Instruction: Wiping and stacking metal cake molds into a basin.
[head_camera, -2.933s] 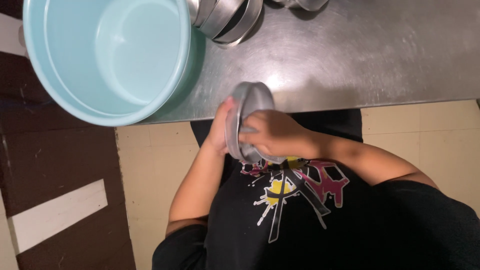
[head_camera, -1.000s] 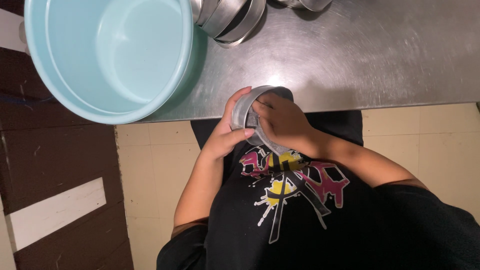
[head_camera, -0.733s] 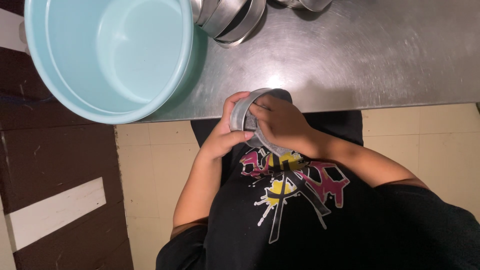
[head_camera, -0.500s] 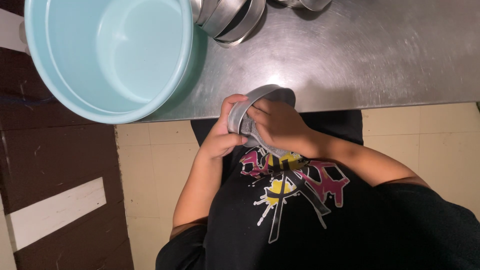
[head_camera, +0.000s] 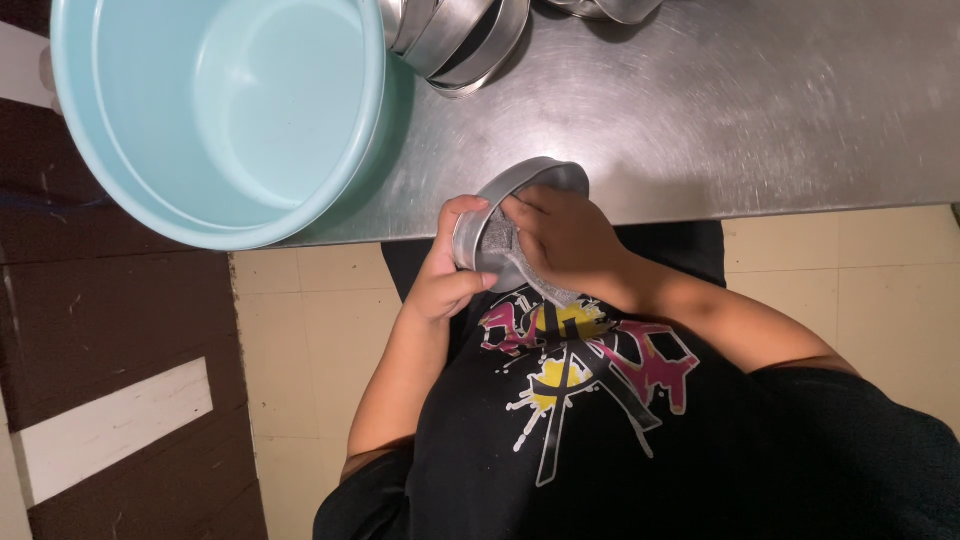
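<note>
You're gripping a small steel bowl (head_camera: 520, 190) by its rim with your left hand (head_camera: 450, 275), right hand (head_camera: 565, 240) pressing a grey scrub pad (head_camera: 497, 240) inside it, at the steel counter (head_camera: 750, 100) edge. Light-blue tub (head_camera: 220, 110) sitting left, stacked steel bowls (head_camera: 455, 35) behind.

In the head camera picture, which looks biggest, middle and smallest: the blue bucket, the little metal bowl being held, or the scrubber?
1. Blue bucket, though it sits nearer the camera.
2. Metal bowl, held in the left hand.
3. Scrubber, under the right hand.
</note>
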